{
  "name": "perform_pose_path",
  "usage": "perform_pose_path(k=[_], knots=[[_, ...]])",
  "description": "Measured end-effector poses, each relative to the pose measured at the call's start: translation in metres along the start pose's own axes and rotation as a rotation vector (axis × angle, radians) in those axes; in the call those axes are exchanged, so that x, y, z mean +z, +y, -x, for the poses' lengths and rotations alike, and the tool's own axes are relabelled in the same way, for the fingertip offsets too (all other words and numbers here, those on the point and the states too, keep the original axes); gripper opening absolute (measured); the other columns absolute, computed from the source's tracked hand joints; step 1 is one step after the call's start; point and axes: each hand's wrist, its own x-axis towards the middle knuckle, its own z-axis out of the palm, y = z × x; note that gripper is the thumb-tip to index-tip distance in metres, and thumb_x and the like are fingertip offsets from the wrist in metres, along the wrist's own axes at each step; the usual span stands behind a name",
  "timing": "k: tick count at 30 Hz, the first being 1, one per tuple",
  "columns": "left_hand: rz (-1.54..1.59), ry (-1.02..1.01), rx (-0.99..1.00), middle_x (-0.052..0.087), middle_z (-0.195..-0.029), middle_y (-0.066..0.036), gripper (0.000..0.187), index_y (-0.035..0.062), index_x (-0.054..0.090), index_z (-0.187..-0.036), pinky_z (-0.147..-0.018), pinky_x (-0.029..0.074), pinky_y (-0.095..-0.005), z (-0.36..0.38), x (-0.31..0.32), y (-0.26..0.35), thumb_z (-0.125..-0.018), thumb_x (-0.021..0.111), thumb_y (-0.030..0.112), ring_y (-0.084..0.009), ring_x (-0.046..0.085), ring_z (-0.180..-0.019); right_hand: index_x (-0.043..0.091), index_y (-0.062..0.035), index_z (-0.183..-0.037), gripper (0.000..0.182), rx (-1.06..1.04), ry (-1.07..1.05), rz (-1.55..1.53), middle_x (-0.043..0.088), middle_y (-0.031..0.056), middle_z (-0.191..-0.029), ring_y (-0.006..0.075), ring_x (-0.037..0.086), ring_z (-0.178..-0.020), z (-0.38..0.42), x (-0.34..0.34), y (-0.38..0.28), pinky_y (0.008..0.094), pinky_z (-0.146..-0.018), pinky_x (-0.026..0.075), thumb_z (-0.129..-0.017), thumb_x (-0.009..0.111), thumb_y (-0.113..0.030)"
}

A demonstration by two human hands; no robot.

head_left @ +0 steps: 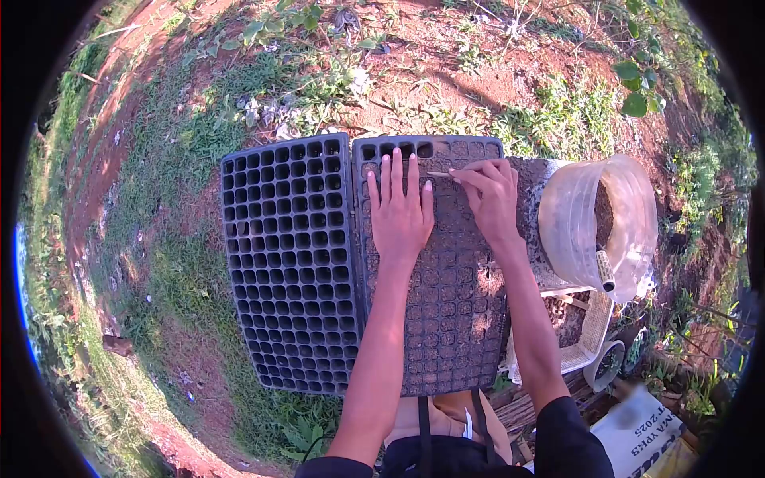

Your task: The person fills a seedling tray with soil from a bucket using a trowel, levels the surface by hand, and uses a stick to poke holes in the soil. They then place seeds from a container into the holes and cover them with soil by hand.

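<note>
A black seedling tray (446, 334) packed with brown soil lies in front of me. Several of its cells along the far edge are dark hollows without soil. My left hand (401, 219) rests palm down over the upper left of this tray, its fingers stretched out and apart. My right hand (492, 199) pinches a short, pale, thin stick (438, 174) between thumb and fingers. The stick points left across the far rows of soil, toward the left fingertips. Directly left of the soil-filled tray sits a second black seedling tray (291, 263) with deep bare cells.
On the right stands a translucent plastic tub (566, 227) with soil inside and a dark-tipped cylindrical object at its rim. Below it is a white mesh basket (594, 327) holding soil. A printed sack (637, 434) lies at lower right. Grass and red earth surround the trays.
</note>
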Motion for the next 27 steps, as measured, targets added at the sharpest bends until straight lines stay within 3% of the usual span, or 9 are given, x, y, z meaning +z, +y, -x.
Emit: perform_pose_path(k=[13, 21, 27], knots=[[0.010, 0.011, 0.000, 0.042, -0.157, -0.016, 0.050, 0.0084, 0.047, -0.150, -0.124, 0.025, -0.0532, -0.001, 0.000, 0.001, -0.105, 0.048, 0.031, -0.0326, 0.037, -0.147, 0.080, -0.0176, -0.097, 0.017, 0.062, 0.108, 0.032, 0.069, 0.0001, -0.092, 0.0252, 0.056, -0.090, -0.019, 0.023, 0.005, 0.0399, -0.084, 0.042, -0.085, 0.073, -0.008], [0.028, 0.021, -0.002, 0.042, -0.157, -0.015, 0.050, 0.0085, 0.047, -0.150, -0.124, 0.024, -0.0528, -0.001, 0.000, 0.001, -0.105, 0.049, 0.030, -0.0324, 0.038, -0.147, 0.080, -0.0153, -0.100, 0.015, 0.305, 0.196, 0.107, 0.067, 0.0028, -0.085, 0.0263, 0.055, -0.085, -0.007, 0.028, 0.000, 0.0402, -0.083, 0.041, -0.085, 0.077, -0.015], [0.021, 0.026, -0.004, 0.042, -0.157, -0.015, 0.050, 0.0086, 0.048, -0.150, -0.124, 0.024, -0.0520, 0.000, 0.001, 0.001, -0.105, 0.049, 0.030, -0.0316, 0.038, -0.148, 0.080, -0.0145, -0.099, 0.015, 0.314, 0.204, -0.010, 0.067, 0.0040, -0.084, 0.0268, 0.054, -0.085, -0.010, 0.043, -0.012, 0.0408, -0.081, 0.041, -0.085, 0.077, -0.013]])
